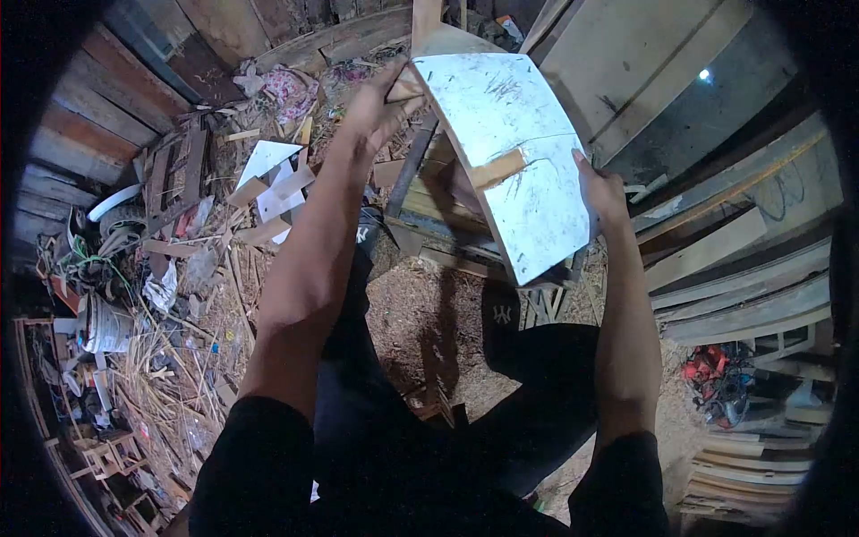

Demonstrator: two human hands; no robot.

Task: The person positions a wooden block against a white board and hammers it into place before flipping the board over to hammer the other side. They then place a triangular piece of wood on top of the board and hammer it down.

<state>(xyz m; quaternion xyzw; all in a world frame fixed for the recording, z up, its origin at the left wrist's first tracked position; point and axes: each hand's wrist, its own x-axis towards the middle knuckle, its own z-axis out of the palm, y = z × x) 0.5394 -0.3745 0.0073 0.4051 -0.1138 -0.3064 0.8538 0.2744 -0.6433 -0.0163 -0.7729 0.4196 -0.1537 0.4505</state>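
Note:
A scuffed white board [514,112] with a curved right side is held tilted up in front of me. A bare wood strip [498,168] shows across its left part, and a seam runs on from it. My left hand [380,109] grips the board's upper left edge, where a wooden piece shows between thumb and fingers. My right hand [601,190] holds the right edge with the thumb on the white face; its other fingers are hidden behind. Below the board is a wooden stand [438,201], partly covered by it.
Sawdust [403,309] covers the floor between my legs. White offcuts [273,188] and wood scraps lie to the left. Curved wooden strips [752,286] are stacked at the right, near a red and black tool or cable bundle [716,376]. Large panels [626,80] lean behind.

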